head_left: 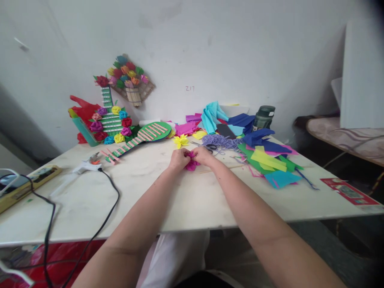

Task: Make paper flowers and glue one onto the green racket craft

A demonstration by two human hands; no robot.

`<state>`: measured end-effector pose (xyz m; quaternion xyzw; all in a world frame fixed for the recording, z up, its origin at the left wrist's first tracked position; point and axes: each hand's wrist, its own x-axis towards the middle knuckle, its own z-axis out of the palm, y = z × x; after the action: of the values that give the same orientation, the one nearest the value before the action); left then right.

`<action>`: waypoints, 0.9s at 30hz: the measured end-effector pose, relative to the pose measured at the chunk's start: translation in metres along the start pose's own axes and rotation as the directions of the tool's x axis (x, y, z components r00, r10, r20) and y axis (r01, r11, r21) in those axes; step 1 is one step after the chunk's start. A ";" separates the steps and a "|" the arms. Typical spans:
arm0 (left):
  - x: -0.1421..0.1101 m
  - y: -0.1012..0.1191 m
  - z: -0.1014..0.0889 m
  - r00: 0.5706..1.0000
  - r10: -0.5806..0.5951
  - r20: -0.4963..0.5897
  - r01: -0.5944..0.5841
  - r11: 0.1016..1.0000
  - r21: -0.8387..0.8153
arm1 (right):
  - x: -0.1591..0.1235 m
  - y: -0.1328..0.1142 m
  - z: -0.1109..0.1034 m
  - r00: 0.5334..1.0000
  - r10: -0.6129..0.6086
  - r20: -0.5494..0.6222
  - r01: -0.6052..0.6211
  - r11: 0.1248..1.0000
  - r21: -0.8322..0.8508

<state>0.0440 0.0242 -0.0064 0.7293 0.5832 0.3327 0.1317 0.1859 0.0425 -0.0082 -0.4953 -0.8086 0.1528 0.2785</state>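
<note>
Over the middle of the table, a magenta crepe paper flower is pinched between my two hands. My left hand closes on its left side, and my right hand grips it from the right; the fingertips are partly hidden by the hands themselves. Just behind them lies a yellow paper flower. Dark-handled scissors rest right behind my right hand, against a heap of purple yarn.
Sheets of coloured crepe paper spread on the right, near a dark bottle. A green pipa-shaped craft and a flower-decked one are at back left. A corded glue gun and power strip occupy the left.
</note>
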 end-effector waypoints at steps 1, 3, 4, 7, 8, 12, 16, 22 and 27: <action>0.000 0.001 0.000 1.000 -0.006 -0.011 0.006 1.000 -0.005 | 0.000 -0.002 0.000 0.999 -0.018 -0.031 0.017 0.999 -0.042; 0.001 0.001 -0.002 0.999 -0.035 -0.034 0.034 0.999 -0.032 | -0.002 -0.008 0.000 0.990 -0.103 -0.097 0.090 0.988 -0.129; 0.002 0.002 -0.003 0.998 -0.055 -0.041 0.053 0.997 -0.053 | -0.003 -0.011 -0.001 0.978 -0.168 -0.121 0.147 0.975 -0.168; 0.003 0.000 -0.007 0.993 -0.117 -0.033 0.113 0.986 -0.124 | -0.007 -0.018 -0.002 0.939 -0.323 -0.120 0.285 0.925 -0.252; 0.003 -0.001 -0.008 0.991 -0.131 -0.026 0.126 0.982 -0.142 | -0.007 -0.019 -0.003 0.932 -0.345 -0.111 0.307 0.915 -0.263; 0.003 -0.003 -0.008 0.991 -0.131 -0.025 0.125 0.978 -0.164 | -0.006 -0.015 -0.001 0.959 -0.269 -0.093 0.240 0.939 -0.247; 0.000 -0.001 -0.004 0.995 -0.055 -0.078 0.047 0.994 -0.097 | -0.001 -0.004 0.001 0.989 -0.150 -0.005 0.147 0.975 -0.166; -0.002 0.002 -0.001 0.990 -0.005 -0.142 -0.008 0.996 -0.086 | 0.000 -0.002 0.003 0.980 -0.192 -0.046 0.183 0.972 -0.149; 0.002 0.000 -0.001 0.979 -0.110 -0.170 0.089 0.988 -0.129 | -0.007 -0.014 0.003 0.948 -0.295 -0.120 0.255 0.928 -0.270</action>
<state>0.0432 0.0257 -0.0051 0.6575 0.6072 0.4237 0.1396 0.1766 0.0306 -0.0055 -0.4184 -0.8582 -0.0313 0.2956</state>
